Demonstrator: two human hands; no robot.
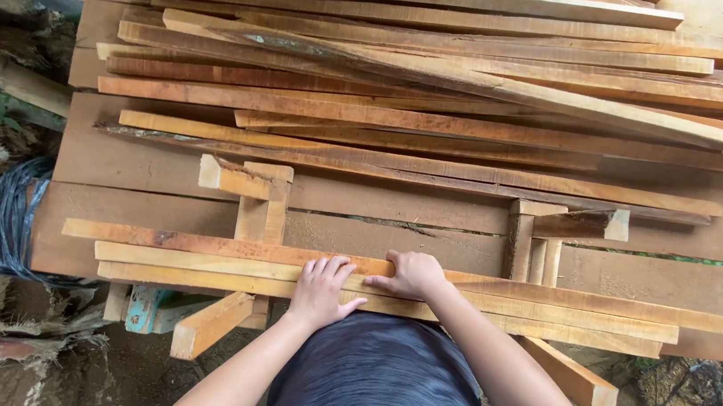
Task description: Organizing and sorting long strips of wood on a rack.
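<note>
Three long wooden slats [194, 260] lie side by side along the near edge of a plank workbench [114, 168]. My left hand [321, 290] rests flat on the nearest slats, fingers spread, holding nothing. My right hand [412, 274] sits just to its right with the fingers curled over the farthest of the three slats, pressing on it. Both hands are near the middle of the slats' length.
A large loose pile of long slats [445, 86] covers the far half of the bench. Two wooden block jigs [251, 191] [556, 228] stand between the pile and my slats. Short timber offcuts [210, 326] jut out below the bench. A dark coil [10, 220] hangs at the left.
</note>
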